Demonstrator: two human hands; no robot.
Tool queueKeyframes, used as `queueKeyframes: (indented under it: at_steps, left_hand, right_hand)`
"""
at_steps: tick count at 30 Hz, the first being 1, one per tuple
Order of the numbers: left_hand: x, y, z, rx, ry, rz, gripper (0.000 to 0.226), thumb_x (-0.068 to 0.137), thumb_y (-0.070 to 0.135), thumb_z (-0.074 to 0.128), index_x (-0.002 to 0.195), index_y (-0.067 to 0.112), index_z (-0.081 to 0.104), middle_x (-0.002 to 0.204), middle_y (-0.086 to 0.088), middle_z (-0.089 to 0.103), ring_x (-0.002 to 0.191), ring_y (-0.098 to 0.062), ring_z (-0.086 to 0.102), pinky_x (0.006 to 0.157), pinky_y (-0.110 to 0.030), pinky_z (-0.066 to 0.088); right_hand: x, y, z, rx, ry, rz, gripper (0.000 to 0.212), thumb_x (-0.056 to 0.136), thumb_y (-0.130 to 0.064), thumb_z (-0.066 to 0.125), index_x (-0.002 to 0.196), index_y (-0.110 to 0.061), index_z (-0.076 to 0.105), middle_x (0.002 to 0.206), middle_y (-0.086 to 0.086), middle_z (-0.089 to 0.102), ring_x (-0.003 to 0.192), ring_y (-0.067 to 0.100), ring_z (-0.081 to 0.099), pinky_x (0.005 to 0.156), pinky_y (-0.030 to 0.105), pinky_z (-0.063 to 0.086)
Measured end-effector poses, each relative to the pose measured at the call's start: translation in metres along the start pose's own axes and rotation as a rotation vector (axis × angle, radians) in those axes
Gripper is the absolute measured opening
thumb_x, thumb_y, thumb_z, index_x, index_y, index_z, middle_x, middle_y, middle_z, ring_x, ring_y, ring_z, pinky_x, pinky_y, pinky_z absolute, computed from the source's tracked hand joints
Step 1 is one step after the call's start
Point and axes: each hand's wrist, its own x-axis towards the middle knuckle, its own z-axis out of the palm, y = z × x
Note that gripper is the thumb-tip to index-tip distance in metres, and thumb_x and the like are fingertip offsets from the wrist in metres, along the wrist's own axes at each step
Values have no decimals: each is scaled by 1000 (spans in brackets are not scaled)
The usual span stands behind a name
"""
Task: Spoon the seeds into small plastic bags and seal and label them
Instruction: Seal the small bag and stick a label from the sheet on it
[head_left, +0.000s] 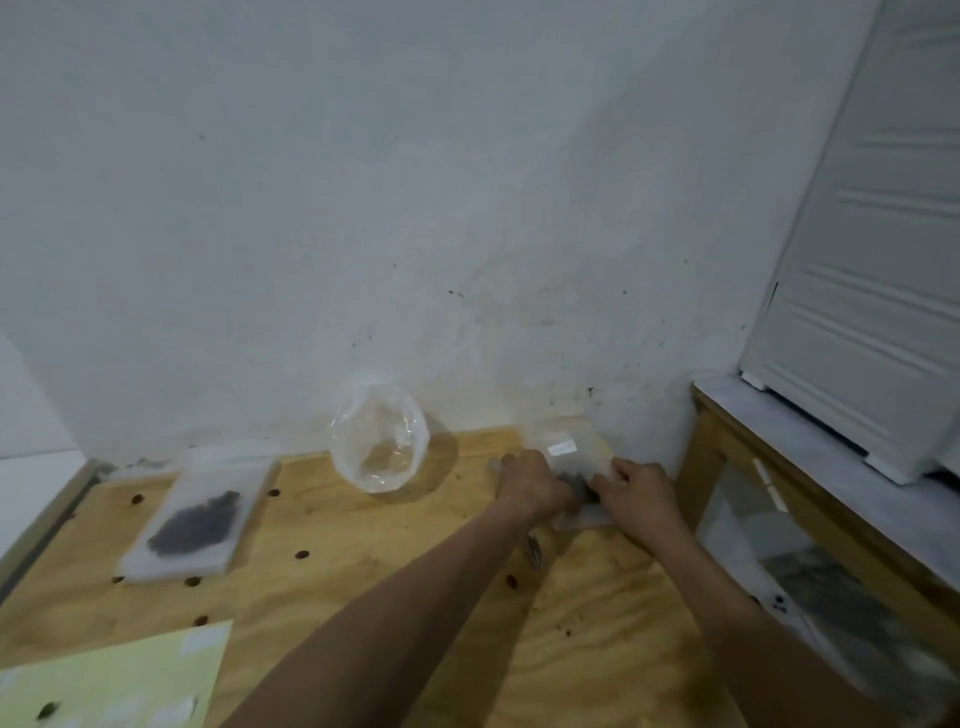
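we can read no text anywhere here. the small white label (562, 447) on the clear plastic bag (571, 457) near the wall is too blurred for us to tell whether anything is written on it. the white stickers (200, 640) on the pale green sheet (130, 680) at the lower left look blank to us, though blur may hide marks. we find no brands, numbers or signs.

The bench (363, 587) is pale plywood with visible grain, matt. A clear glossy plastic bag (382, 439) stands open on it, beside a smooth white plastic board (156, 556). The wall (363, 208) is matt, flecked white plaster; the sheet (130, 675) looks like pale green paper.
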Motion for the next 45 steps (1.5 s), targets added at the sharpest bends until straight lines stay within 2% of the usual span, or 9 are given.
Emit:
queueKeyframes:
  at_steps: [5, 12, 14, 19, 27, 32, 35, 42, 45]
  left_hand:
    - [9, -2, 6, -19, 8, -7, 50, 79, 34, 80, 119, 7, 68, 122, -13, 66, 110, -27, 64, 81, -33, 55]
    - [3, 4, 5, -41, 71, -12, 57, 77, 41, 82, 122, 10, 67, 123, -9, 65, 111, -27, 63, 80, -29, 53]
    - [3, 1, -1, -67, 99, 17, 47, 79, 29, 81, 117, 5, 67, 119, -7, 66, 103, -25, 65, 82, -35, 58]
    - [-20, -9, -45, -111, 265, 110, 48, 94, 27, 69, 136, 6, 58, 126, -9, 64, 112, -25, 63, 95, -32, 52]
    - [-66, -106, -170, 11, 676, 47, 36, 96, 26, 57, 128, 10, 62, 123, -8, 59, 107, -24, 62, 83, -30, 44]
    - [-95, -195, -229, 318, 632, -318, 33, 97, 24, 55, 120, 1, 59, 133, -22, 49, 121, -39, 49, 96, -42, 42]
    - [-109, -235, -248, 338, 501, -484, 39, 100, 29, 52, 128, 2, 56, 143, -25, 44, 128, -40, 45, 101, -40, 40]
    - [-118, -270, -255, 114, 473, -397, 15, 94, 23, 63, 85, 13, 57, 90, -8, 62, 102, -31, 62, 93, -41, 50]
    - [-121, -272, -255, -23, 551, -365, 31, 92, 19, 67, 119, 5, 70, 122, -11, 69, 119, -29, 61, 100, -36, 48]
  right_hand:
    - [-1, 1, 3, -41, 22, -41, 45, 88, -37, 63, 58, -22, 32, 67, 13, 46, 66, 29, 51, 63, 34, 38]
    - [-7, -1, -6, -2, 71, -57, 36, 83, -49, 54, 75, -13, 56, 74, 17, 58, 74, 35, 61, 64, 37, 46]
    - [-11, -11, -12, -35, 116, -89, 44, 88, -45, 58, 99, -4, 71, 94, 23, 67, 90, 39, 65, 75, 42, 53]
    - [-20, -63, -14, -43, 158, -160, 51, 95, -41, 59, 137, -11, 60, 132, 16, 58, 121, 34, 55, 97, 42, 48]
    - [-74, -197, 52, 243, 39, -505, 28, 92, -31, 67, 115, -17, 71, 110, 1, 67, 89, 16, 67, 87, 34, 55]
    - [-116, -250, 132, 108, -315, -574, 20, 92, -29, 62, 85, -17, 76, 82, -4, 74, 81, 14, 66, 76, 30, 54]
    - [-133, -266, 181, -33, -434, -502, 40, 92, -35, 58, 57, -16, 53, 55, 0, 52, 53, 21, 50, 58, 33, 45]
    - [-143, -278, 217, 14, -455, -270, 27, 91, -30, 68, 74, -9, 69, 69, 6, 66, 59, 21, 58, 54, 26, 39]
    - [-137, -279, 216, 135, -444, -208, 13, 88, -18, 69, 77, -17, 75, 86, 3, 75, 79, 23, 70, 72, 35, 57]
